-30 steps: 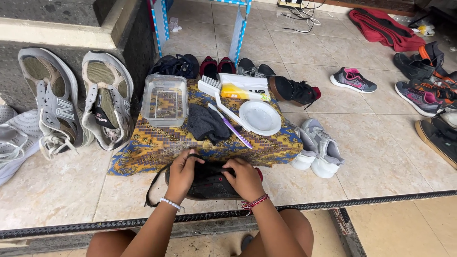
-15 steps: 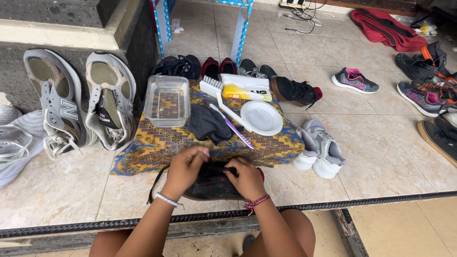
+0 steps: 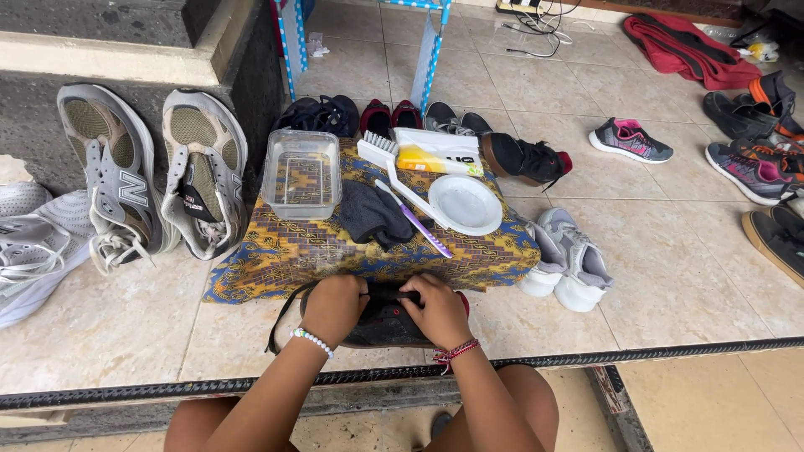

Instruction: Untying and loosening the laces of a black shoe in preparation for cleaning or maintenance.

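both hands, left (image 3: 333, 306) and right (image 3: 437, 311), have a firm grip on the black shoe (image 3: 387, 322), pinning it against the patterned cloth (image 3: 276, 251) so it can't slide

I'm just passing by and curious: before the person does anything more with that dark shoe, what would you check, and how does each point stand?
1. Both hands on the black shoe: left hand and right hand both touch it. Ok.
2. Lace undone: a loose black loop trails left. Ok.
3. White brush close by: on the patterned cloth. Ok.
4. Water in the clear tub: cannot tell.
5. White dish clean: cannot tell.
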